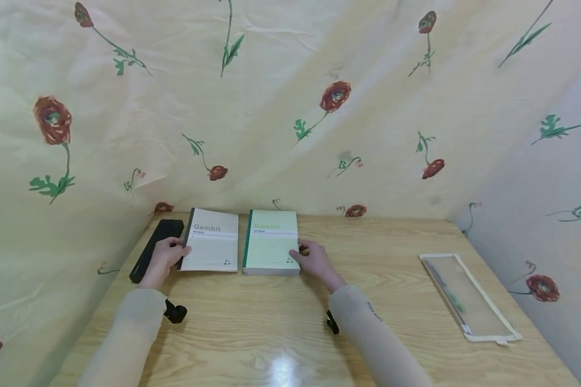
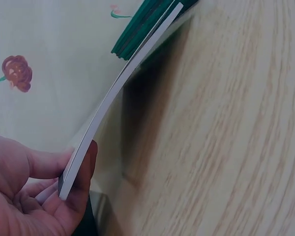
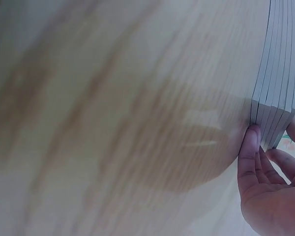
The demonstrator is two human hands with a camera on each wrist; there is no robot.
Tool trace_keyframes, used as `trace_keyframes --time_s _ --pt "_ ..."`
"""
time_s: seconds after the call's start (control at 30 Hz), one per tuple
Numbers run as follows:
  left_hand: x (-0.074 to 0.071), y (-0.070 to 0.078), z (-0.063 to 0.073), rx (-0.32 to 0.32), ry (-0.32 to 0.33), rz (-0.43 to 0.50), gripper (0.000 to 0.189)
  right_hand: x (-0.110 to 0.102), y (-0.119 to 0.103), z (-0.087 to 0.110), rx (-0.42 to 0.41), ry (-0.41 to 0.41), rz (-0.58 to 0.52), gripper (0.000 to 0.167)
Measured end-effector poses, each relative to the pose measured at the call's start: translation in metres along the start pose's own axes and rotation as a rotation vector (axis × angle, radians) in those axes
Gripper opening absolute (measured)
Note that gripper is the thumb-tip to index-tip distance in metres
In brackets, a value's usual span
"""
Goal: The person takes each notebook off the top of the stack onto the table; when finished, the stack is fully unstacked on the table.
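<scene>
A thin notebook (image 1: 210,250) with a pale cover and dark spine is pinched at its spine edge by my left hand (image 1: 163,255), thumb on the cover and fingers beneath. In the left wrist view this notebook (image 2: 101,115) bows, held up off the wooden table. To its right lies a thick stack of green-spined notebooks (image 1: 272,250). My right hand (image 1: 314,259) holds the stack's right edge, its thumb on the top cover. The right wrist view shows several layered notebooks (image 3: 278,64) at the stack's corner, between the thumb and fingers.
A long black case (image 1: 157,247) lies left of the notebooks, beside my left hand. On the right of the wooden table (image 1: 377,317) rests a clear zip pouch (image 1: 469,298) with white edging and pens inside. A flower-patterned cloth (image 1: 271,107) hangs behind the table.
</scene>
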State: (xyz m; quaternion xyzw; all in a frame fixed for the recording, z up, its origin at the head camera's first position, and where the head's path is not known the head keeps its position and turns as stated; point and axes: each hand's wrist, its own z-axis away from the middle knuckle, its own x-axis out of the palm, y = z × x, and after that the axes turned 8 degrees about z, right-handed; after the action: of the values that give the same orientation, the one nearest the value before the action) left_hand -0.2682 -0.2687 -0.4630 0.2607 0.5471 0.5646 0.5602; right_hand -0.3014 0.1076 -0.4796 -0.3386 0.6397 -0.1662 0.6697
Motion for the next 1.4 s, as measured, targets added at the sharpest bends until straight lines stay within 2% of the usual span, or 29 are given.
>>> trace_keyframes --time_s 0.4,0.83,1.13,1.4 --pt "0.008 -0.005 -0.003 0.005 -0.011 -0.056 0.045 0.001 -0.001 0.001 -0.005 0.011 -0.003 0.052" --pt "0.011 -0.007 0.004 0.147 0.012 -0.285 0.039 0.002 0.000 0.001 -0.012 0.018 0.002 0.052" --pt "0.017 -0.009 0.002 0.196 0.046 -0.390 0.036 0.003 0.001 0.001 -0.030 0.031 0.004 0.050" --pt "0.019 -0.009 0.003 0.161 0.047 -0.465 0.038 0.003 0.001 0.000 -0.009 0.020 0.008 0.051"
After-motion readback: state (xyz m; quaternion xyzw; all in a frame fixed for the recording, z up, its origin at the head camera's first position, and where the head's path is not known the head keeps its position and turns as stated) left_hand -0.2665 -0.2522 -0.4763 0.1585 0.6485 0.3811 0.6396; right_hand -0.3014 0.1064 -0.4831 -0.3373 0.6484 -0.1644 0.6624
